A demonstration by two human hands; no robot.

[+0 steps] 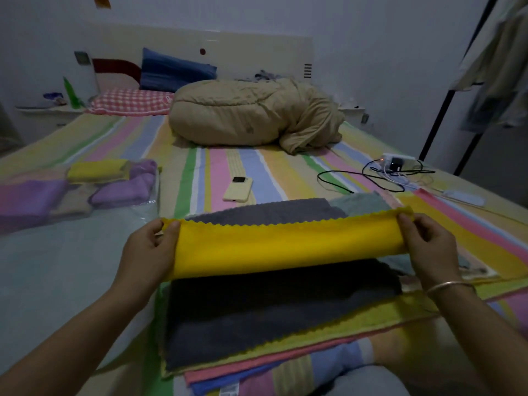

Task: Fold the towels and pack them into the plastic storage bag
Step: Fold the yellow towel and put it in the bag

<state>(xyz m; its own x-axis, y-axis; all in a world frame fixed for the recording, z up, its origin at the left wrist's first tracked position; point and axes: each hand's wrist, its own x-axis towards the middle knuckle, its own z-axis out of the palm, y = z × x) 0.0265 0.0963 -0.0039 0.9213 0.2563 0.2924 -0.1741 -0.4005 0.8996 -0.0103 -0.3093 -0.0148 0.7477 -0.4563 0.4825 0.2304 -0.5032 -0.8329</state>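
Head view showed both hands raised over the near end of the bed [200, 167], each pinching one upper corner of a yellow towel [285, 250]. The left hand [151, 247] held the towel's left corner between thumb and curled fingers. The right hand [425, 247], with a bangle [448, 287] on its wrist, held the right corner the same way. The cloth was stretched flat between them, its scalloped top edge running from one hand to the other, while its lower edge hung just above a gray towel [271, 307].

That gray towel lay spread on top of a stack of unfolded towels [314, 330] directly beneath the hands, with yellow-green, pink and blue edges showing under it.

The plastic storage bag [151, 201] lay on the bed to the left, well apart from the left hand. Folded purple towels [123, 190] and a folded yellow one [97, 170] showed through it.

Beyond the stretched towel a phone [237, 189] lay face down on the striped sheet. A power strip [397, 162] with its cables sat farther right, and a rolled beige quilt [251, 115] lay near the headboard.
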